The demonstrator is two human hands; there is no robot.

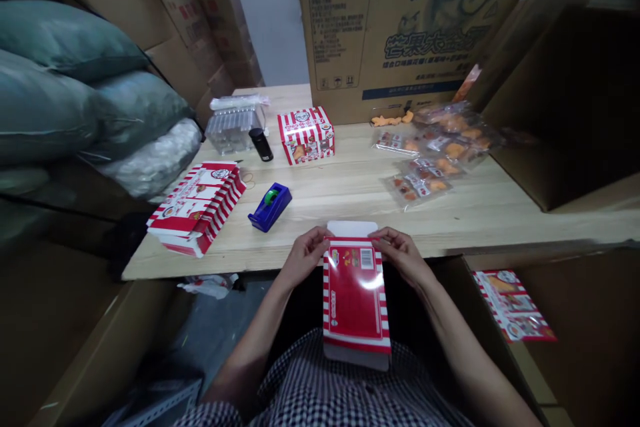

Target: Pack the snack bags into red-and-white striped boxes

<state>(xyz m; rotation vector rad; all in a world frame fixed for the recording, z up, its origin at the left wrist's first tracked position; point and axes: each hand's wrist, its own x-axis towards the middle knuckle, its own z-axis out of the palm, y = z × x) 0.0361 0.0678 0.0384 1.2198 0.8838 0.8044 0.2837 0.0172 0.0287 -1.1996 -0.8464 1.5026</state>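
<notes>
A red box with white-striped edges and a barcode (355,293) lies between my hands, over my lap at the table's front edge. Its white end flap (353,229) stands out at the far end. With fingers and thumb, my left hand (306,257) pinches the box's far left corner. At the far right corner my right hand (404,255) grips it in the same way. Closer to my body, another pale flap (356,353) hangs from the near end. Whether the box has anything inside cannot be seen.
On the table (320,197) are a blue tape dispenser (271,207), an assembled striped box (306,136), a stack of flat striped boxes (200,203), a black cylinder (261,145), clear plastic containers (233,128) and several snack packets (425,180). Large cartons (380,33) stand behind.
</notes>
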